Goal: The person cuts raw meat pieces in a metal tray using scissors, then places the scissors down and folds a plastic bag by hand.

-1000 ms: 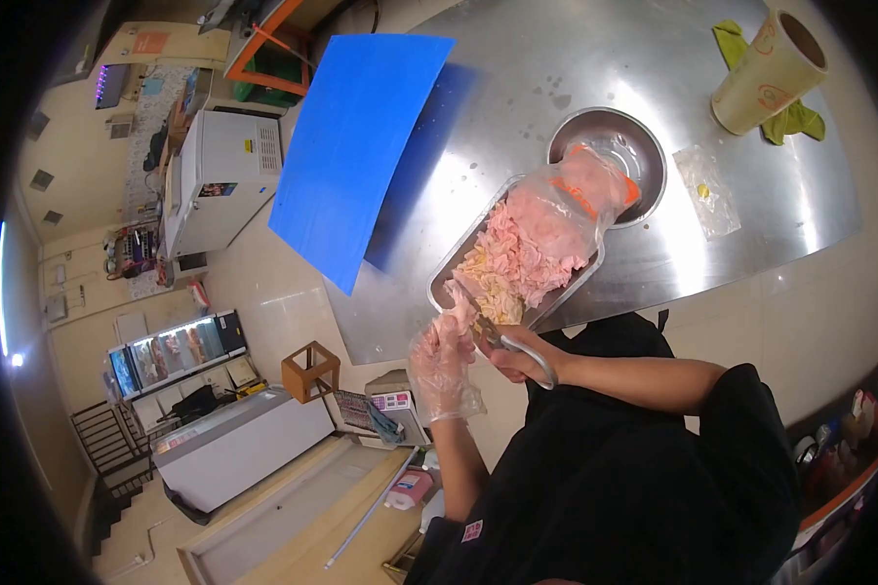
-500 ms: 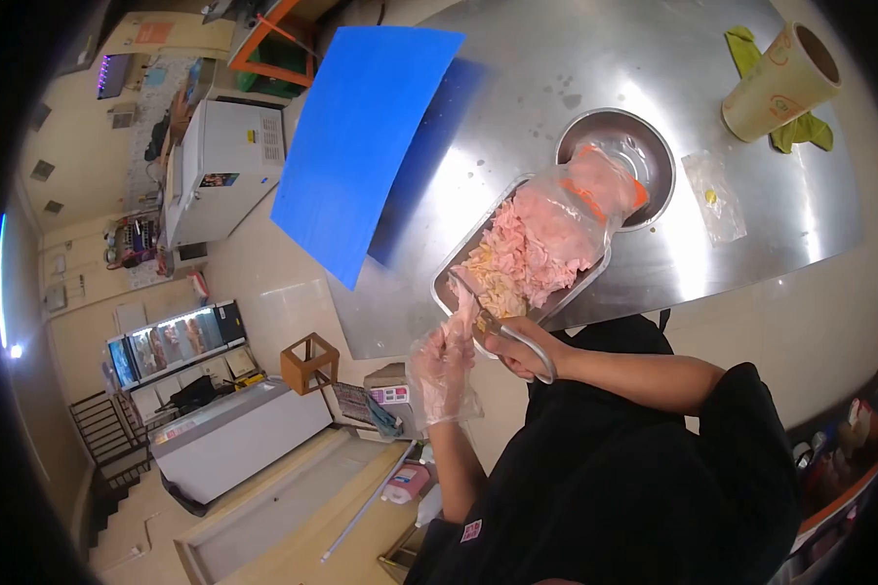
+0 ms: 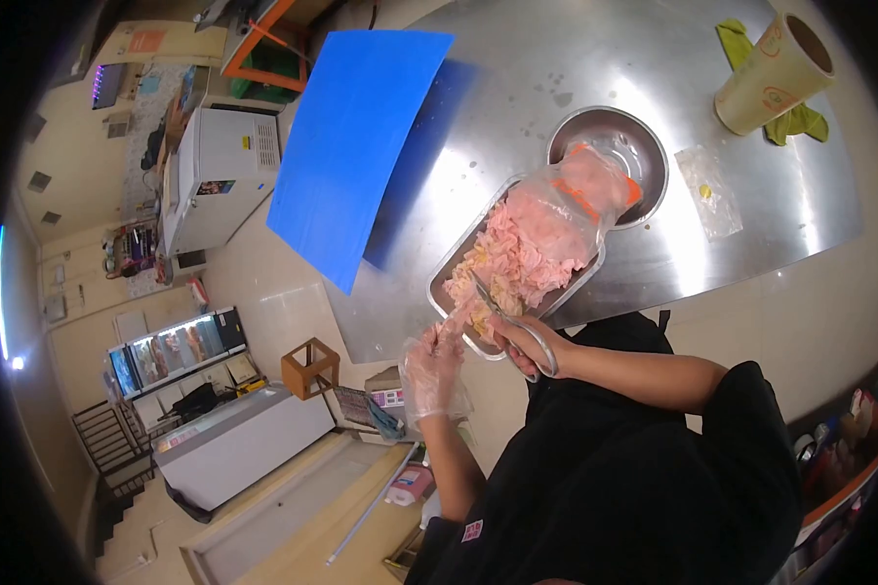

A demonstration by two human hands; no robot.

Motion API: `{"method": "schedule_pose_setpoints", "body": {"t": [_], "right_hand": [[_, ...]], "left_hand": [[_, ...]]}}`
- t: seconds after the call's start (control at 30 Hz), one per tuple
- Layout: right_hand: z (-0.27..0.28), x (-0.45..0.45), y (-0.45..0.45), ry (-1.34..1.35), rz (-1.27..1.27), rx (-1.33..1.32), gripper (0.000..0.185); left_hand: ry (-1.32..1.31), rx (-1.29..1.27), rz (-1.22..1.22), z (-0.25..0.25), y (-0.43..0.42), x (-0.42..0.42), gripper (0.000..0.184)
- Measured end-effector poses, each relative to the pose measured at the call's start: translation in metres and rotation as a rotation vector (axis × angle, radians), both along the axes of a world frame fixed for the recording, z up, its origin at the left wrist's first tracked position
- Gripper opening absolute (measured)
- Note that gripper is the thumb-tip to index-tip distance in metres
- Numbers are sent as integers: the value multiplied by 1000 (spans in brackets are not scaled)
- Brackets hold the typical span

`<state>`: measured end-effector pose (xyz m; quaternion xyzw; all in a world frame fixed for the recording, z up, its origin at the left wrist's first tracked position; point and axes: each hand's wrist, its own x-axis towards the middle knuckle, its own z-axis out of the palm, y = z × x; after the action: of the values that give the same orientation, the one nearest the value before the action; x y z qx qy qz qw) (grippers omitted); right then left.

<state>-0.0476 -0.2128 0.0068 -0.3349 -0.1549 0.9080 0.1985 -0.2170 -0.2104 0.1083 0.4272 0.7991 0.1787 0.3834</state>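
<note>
In the head view, my left hand [image 3: 435,366] wears a loose clear plastic glove and pinches a strip of pale pink raw meat [image 3: 466,314] at the near end of a metal tray [image 3: 439,283]. My right hand [image 3: 525,353] is bare and closed round the handles of metal scissors [image 3: 535,339]. Their blades point into the tray, close to the strip; I cannot tell whether they touch it. Pink and yellowish raw pieces [image 3: 532,255] fill the tray. A clear plastic bag [image 3: 576,200] with orange markings, full of pink meat, lies across its far end.
A round steel bowl [image 3: 656,146] stands partly under the bag. Beside it lies a small clear packet [image 3: 712,200]. A roll of wrap [image 3: 766,83] stands on a green cloth [image 3: 808,125]. A blue board [image 3: 356,146] rises left of the tray above the steel table [image 3: 517,58].
My left hand has drawn slightly left and down with the meat strip. The scissors blades have shifted a little right, farther from my gloved fingers.
</note>
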Motion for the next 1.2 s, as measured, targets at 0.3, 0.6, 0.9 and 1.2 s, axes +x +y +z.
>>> {"method": "schedule_pose_setpoints", "body": {"t": [0.3, 0.6, 0.9, 1.2], "right_hand": [[1, 7, 8, 1, 107, 108, 66], [-14, 2, -23, 263, 176, 19, 64], [2, -15, -13, 398, -13, 239, 60], [10, -6, -13, 274, 39, 150, 58]], "left_hand": [[17, -10, -122, 3, 4, 3, 34], [-124, 115, 142, -14, 17, -2, 38], [101, 186, -125, -11, 12, 10, 34], [64, 198, -126, -30, 1, 5, 29]]}}
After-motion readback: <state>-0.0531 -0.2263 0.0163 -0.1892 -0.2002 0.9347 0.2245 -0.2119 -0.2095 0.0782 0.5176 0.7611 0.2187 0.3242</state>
